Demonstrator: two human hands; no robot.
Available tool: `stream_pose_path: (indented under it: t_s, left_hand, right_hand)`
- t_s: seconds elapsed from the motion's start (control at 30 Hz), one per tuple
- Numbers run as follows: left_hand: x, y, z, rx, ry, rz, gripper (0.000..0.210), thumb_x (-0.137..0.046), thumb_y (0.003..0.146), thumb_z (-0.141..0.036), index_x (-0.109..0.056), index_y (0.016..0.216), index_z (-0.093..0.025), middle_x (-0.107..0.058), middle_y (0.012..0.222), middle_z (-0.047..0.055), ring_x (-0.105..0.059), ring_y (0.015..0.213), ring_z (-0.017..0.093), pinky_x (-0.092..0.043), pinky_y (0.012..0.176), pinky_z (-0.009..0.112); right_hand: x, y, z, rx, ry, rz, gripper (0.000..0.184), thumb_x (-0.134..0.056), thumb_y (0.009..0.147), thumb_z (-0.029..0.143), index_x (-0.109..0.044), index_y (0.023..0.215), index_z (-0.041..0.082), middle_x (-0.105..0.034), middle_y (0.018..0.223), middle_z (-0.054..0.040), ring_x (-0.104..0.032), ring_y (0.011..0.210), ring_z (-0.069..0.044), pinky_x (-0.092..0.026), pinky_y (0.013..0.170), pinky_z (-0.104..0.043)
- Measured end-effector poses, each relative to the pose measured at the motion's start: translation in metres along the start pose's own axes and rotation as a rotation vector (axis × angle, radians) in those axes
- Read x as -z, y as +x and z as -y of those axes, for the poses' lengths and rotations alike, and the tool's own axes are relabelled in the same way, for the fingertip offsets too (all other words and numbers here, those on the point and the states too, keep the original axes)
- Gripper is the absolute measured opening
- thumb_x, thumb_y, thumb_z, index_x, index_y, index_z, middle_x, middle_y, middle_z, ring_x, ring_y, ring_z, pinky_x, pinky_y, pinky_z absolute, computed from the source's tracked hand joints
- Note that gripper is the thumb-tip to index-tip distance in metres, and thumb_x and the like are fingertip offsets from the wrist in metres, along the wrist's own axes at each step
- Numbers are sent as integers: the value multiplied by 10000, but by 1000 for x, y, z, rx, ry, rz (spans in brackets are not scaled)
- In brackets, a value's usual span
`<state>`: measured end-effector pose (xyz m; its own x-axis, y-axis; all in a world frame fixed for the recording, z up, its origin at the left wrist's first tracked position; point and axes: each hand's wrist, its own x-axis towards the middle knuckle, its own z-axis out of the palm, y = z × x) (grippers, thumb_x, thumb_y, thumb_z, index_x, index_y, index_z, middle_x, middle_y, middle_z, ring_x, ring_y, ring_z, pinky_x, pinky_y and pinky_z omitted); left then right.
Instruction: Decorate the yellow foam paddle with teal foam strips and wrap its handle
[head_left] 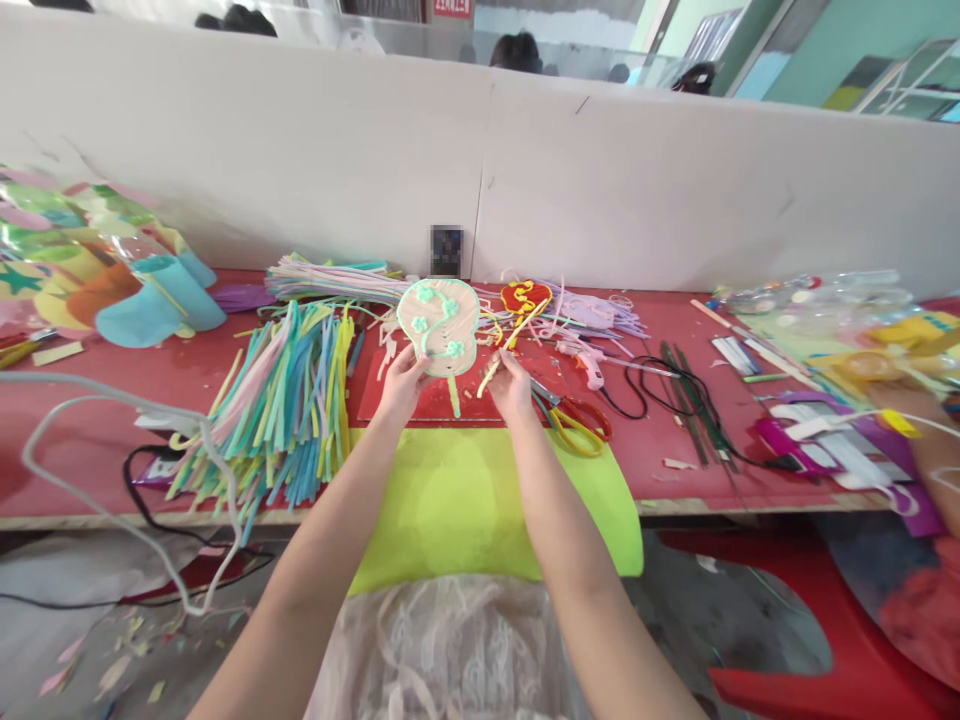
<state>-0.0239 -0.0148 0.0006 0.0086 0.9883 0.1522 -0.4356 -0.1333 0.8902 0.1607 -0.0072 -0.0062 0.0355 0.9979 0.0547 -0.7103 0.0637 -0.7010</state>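
My left hand [403, 382] grips the edge of a fan-shaped craft piece [459, 335], pale pink with a mint-green border, mint flowers and a short green handle pointing down. Between the fingertips of my right hand [513, 386] is a thin pale-yellow fuzzy strip [529, 322], slanting up to the right, apart from the fan. Behind the strip lies a red heart-shaped piece [517, 297] with yellow trim. Both hands are raised over a red board [371, 398] at the table's front. A yellow-green sheet [480, 510] hangs over the edge towards my lap.
Left stands a bundle of coloured fuzzy strips [292, 390], with felt boots [161, 305] beyond. Right of my hands are scissors [581, 425], a pink glue gun [589, 365] and its black cord. Further right lie a purple power strip [795, 445], plastic bottles [840, 295] and another person's arm [934, 440].
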Motion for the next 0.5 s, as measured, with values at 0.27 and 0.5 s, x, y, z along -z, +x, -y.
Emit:
stream_pose_path:
  t_s: [0.27,0.5]
  left_hand:
    - [-1,0,2,3,25,27,453,-702,680,-349,-590,1094,-203,-653,1042,57,-630,902,183,-530,744,281]
    - [-9,-3,6,58,53,72,498,-694,684,-364,-568,1140,-206,-630,1122,65,-614,975,213,-517,789,311]
  right_hand:
    - [-5,-5,3,-22,-57,86,113,-618,757,321,-642,736,212,-644,843,16,-504,554,-60,-430,508,-194]
    - [-7,-8,-1,-11,-234,117,166,-672,708,352,-692,778,203,-604,659,34,-430,460,-56,-339,431,-218]
